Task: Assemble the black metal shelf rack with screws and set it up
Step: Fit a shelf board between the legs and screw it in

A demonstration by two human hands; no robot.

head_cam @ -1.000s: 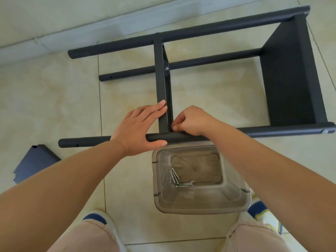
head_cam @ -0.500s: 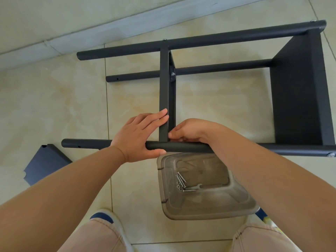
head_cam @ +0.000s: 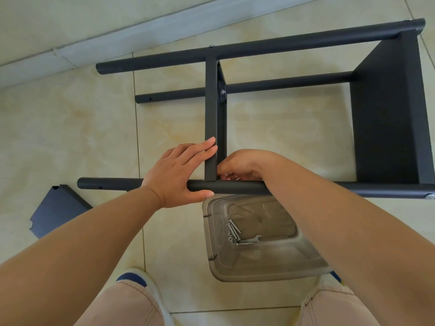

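The black rack lies on its side on the tile floor. Its near pole (head_cam: 110,184) runs left to right, and its far pole (head_cam: 294,44) lies toward the wall. The middle shelf (head_cam: 210,109) stands on edge between them, and a second shelf (head_cam: 388,109) closes the right end. My left hand (head_cam: 176,172) holds the near pole, thumb hooked under it and straight fingers against the middle shelf's edge. Just right of that shelf, my right hand (head_cam: 242,164) has its fingers curled at the shelf-to-pole joint, pinching a small silvery fastener that is mostly hidden.
A clear plastic bin (head_cam: 270,271) sits under the near pole, holding several screws (head_cam: 233,231) and a small wrench (head_cam: 250,241). A loose dark shelf panel (head_cam: 58,208) lies on the floor at left. The wall base (head_cam: 70,55) runs behind the rack. My knees and shoes fill the bottom edge.
My head has shifted, so the rack sits lower in view. Both hands stay at the joint. My right hand's fingers have dipped lower behind the near pole.
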